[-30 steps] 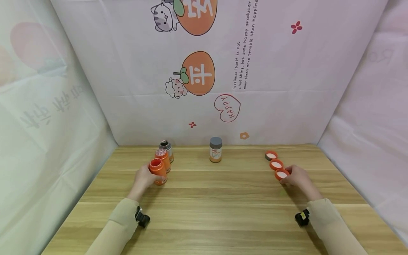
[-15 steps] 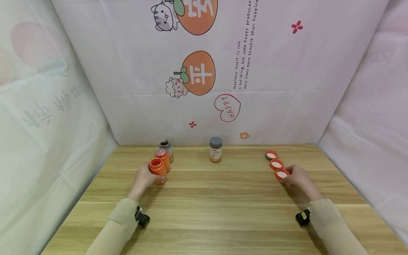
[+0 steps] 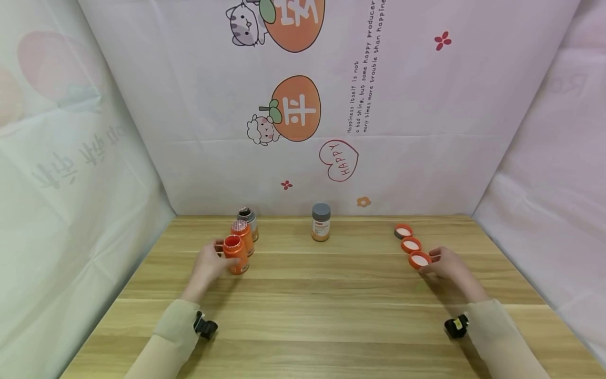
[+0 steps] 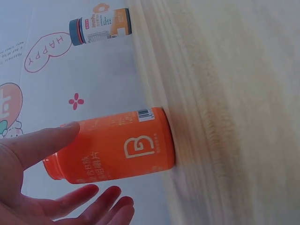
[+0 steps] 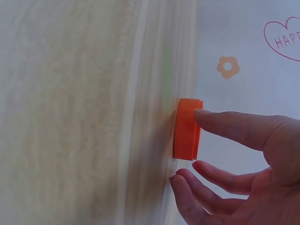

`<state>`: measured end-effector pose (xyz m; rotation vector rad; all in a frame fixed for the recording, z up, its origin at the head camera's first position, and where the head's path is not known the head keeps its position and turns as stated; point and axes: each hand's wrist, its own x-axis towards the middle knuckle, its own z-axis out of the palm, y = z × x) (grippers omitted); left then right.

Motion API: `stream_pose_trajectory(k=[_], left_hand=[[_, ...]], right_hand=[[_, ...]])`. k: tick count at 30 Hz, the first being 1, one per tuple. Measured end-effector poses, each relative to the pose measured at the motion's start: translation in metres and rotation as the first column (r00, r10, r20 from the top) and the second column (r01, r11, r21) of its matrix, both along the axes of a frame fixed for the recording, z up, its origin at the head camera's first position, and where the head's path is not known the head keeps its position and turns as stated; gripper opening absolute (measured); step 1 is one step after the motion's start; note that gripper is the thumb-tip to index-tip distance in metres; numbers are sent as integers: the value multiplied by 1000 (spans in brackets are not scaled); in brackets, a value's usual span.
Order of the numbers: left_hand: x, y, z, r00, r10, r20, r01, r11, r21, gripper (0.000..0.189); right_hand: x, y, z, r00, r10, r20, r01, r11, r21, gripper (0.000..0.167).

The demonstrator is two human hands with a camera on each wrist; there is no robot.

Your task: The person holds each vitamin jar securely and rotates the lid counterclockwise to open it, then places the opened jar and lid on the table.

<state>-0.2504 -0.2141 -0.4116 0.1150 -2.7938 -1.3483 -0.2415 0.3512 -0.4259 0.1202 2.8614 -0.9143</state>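
Note:
Three uncapped bottles stand in a slanting row at the back left: a front orange bottle (image 3: 236, 257), a second orange one (image 3: 248, 243) with a patterned film over its mouth, and a grey one (image 3: 253, 225) behind. My left hand (image 3: 208, 263) surrounds the front bottle loosely; its thumb overlaps the side, and the other fingers stand off it in the left wrist view. On the right, three upturned screw caps (image 3: 419, 260) with white liners lie in a slanting row. Beside the nearest orange cap (image 5: 187, 129), my right hand (image 5: 276, 168) has its thumb at the rim and its fingers spread away.
A capped supplement bottle (image 3: 320, 223) with a grey lid stands at the back middle of the wooden table (image 3: 322, 305). Printed white cloth (image 3: 213, 168) hangs behind the table and along both sides.
Both hands have loosened: the left fingers have drawn back from the front orange bottle, and the right hand has eased back from the nearest cap. Bottles and caps stay put.

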Motion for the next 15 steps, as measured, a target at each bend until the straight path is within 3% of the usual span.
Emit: stream_pose_trajectory(k=[9,15], left_hand=[[9,-6,6,998,46,-41,-47,999,-24,69],[19,-9,7,994,77,-81,-80,996,-45,53]], right_hand=[[9,3,5,999,-17,37,17,1000,12,74],[14,6,7,998,-35,46,33,998,45,73]])
